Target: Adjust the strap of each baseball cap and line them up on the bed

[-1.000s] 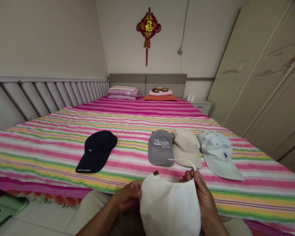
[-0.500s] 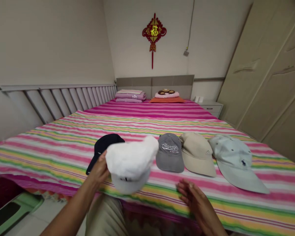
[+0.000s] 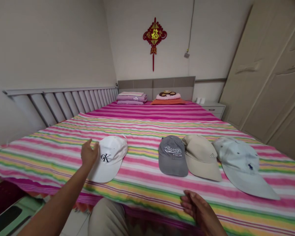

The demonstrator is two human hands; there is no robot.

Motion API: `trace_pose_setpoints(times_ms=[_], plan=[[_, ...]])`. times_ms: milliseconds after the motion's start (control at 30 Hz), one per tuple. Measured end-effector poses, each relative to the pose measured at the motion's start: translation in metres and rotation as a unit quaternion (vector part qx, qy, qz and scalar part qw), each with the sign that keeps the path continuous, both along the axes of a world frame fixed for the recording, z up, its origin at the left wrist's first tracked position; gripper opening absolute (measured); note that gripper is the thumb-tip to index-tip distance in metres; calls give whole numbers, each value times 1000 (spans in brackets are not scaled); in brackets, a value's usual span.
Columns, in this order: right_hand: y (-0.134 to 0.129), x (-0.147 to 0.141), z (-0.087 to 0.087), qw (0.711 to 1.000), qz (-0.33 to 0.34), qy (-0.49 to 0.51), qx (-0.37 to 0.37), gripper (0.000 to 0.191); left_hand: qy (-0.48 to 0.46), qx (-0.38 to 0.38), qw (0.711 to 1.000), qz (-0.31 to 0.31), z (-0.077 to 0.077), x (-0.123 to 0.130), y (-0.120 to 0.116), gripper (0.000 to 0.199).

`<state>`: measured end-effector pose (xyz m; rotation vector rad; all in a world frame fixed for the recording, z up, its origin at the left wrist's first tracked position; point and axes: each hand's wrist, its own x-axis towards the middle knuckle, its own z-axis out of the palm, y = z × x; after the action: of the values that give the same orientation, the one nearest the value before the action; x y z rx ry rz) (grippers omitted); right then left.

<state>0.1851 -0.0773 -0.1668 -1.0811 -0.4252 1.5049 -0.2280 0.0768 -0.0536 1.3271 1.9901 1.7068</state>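
Note:
A white cap [image 3: 111,149] with black "CK" letters lies on the striped bedspread, its brim toward me. My left hand [image 3: 88,154] is at the cap's left edge, thumb and fingers apart; whether it still touches the cap I cannot tell. No part of the dark navy cap shows now at the spot where the white cap lies. My right hand [image 3: 198,206] hovers over the bed's front edge, empty, fingers loosely spread. Beyond it are a grey cap [image 3: 172,160] with white "Always" lettering, a beige cap [image 3: 201,157] and a pale blue cap [image 3: 241,160], side by side.
The striped bedspread [image 3: 142,177] spans the bed, with a metal rail [image 3: 64,101] on its left. Folded purple bedding [image 3: 131,98] and a pink pile [image 3: 168,96] lie by the headboard [image 3: 135,86]. A green stool [image 3: 22,213] stands at lower left.
My left hand has carried the white cap left and set it down where the navy cap was, and its grip has opened. The right hand has moved slightly, still empty.

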Motion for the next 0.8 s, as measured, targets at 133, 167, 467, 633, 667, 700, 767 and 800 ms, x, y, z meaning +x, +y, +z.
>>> trace_pose_setpoints(times_ms=[133,167,467,633,667,700,767,800], plan=[[11,1,10,997,-67,31,5,41,348,11,933,-95,-49,30,-26,51],[16,-1,14,995,-86,52,-1,37,397,24,913,-94,-61,36,-34,51],[81,-21,37,978,-114,166,-53,22,113,15,921,-372,-127,132,-100,42],[48,-29,37,977,-55,204,7,18,-464,-188,764,-407,-104,178,-99,50],[36,-29,33,977,-41,207,21,18,-523,-196,712,-425,-96,181,-95,50],[24,-27,27,977,-18,208,35,20,-562,-186,669,-450,-87,181,-89,50],[2,-22,10,977,85,172,97,26,-604,-136,615,-489,-72,178,-79,45],[-8,-18,-1,975,129,141,111,30,-617,-116,599,-497,-66,176,-74,41]])
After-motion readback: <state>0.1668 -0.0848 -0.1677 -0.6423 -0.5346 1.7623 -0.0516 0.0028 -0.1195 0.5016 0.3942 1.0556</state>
